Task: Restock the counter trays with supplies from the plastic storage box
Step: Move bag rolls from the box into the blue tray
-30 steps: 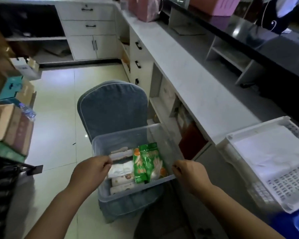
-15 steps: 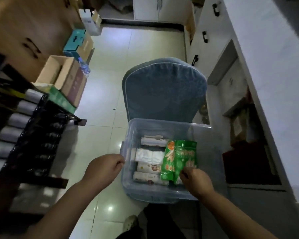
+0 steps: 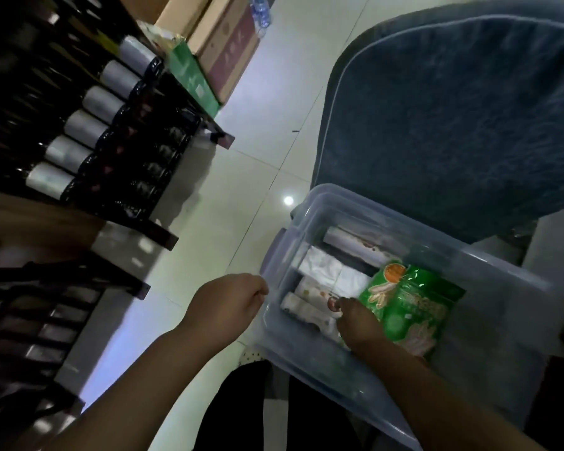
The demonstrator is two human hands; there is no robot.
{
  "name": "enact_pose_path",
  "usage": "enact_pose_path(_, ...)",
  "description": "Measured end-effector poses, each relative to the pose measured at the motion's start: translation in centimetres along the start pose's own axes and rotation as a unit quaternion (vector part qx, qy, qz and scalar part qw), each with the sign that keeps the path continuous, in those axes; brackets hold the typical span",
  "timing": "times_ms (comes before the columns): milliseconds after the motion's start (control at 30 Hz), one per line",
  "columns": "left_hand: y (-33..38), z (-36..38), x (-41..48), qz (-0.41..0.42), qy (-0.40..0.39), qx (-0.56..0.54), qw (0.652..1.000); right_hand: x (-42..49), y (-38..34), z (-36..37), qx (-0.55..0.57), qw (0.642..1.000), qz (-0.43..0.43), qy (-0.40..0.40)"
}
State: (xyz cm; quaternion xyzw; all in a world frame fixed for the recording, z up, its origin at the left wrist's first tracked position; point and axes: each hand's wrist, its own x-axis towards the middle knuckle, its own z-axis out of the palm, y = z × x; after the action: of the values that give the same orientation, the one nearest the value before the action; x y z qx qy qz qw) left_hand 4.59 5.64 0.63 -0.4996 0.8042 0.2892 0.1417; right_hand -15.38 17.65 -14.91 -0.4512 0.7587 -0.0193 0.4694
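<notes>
Plastic storage box [image 3: 310,222] on the blue chair [image 3: 453,125], both my hands at it.

My right hand [image 3: 360,322] reaches inside, fingers curled onto the green packet [image 3: 411,307] beside the white wrapped rolls [image 3: 310,307]; whether I grip it, I cannot tell. Printing on the packet is too blurred to read. My left hand [image 3: 228,304] is loosely closed against the box's near wall. Cardboard cartons [image 3: 222,37] stand well apart on the floor.

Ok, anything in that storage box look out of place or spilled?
Nothing spilled. The green packet lies slanted across the white packs in the storage box, unlike their tidy row. The right hand is reaching in beside it.
</notes>
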Motion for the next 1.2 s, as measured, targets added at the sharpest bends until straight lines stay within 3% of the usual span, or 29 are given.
enact_pose_path(300, -2.4, 2.0, 2.2, -0.034, 0.002, -0.049, 0.998, 5.4, 3.1, 5.1, -0.078, 0.997, -0.006, -0.006)
enact_pose_path(467, -2.6, 2.8, 2.9, -0.03, -0.009, -0.064, 0.997, 6.3, 2.6, 4.0, -0.215, 0.976, 0.019, 0.03)
enact_pose_path(667, -2.0, 2.7, 2.7, -0.015, -0.013, -0.062, 0.998, 5.9, 1.8, 1.7, -0.275, 0.96, -0.041, 0.03)
enact_pose_path(733, -1.9, 2.4, 2.6, -0.017, -0.013, -0.063, 0.998, 4.6, 1.8, 1.0, -0.242, 0.965, -0.075, 0.065)
enact_pose_path(833, -1.3, 1.9, 2.1, -0.029, -0.014, -0.078, 0.996, 1.3, 0.6, -0.2, -0.049, 0.989, -0.102, 0.092)
enact_pose_path(933, 0.1, 1.2, 1.5, -0.029, -0.012, -0.11, 0.993, -2.3, -1.5, -2.0, 0.086, 0.982, -0.115, 0.127)
enact_pose_path(1067, 3.0, -0.2, 1.2, -0.027, 0.013, -0.25, 0.968, -4.9, -4.4, -4.4, 0.128, 0.944, -0.232, 0.197)
enact_pose_path(1133, 3.8, -1.0, 1.5, -0.057, 0.028, -0.357, 0.932, -5.2, -5.4, -5.2, 0.088, 0.94, -0.261, 0.199)
enact_pose_path(1200, 3.8, -1.5, 1.8, -0.068, 0.056, -0.384, 0.919, -5.2, -6.0, -5.8, 0.048, 0.939, -0.284, 0.188)
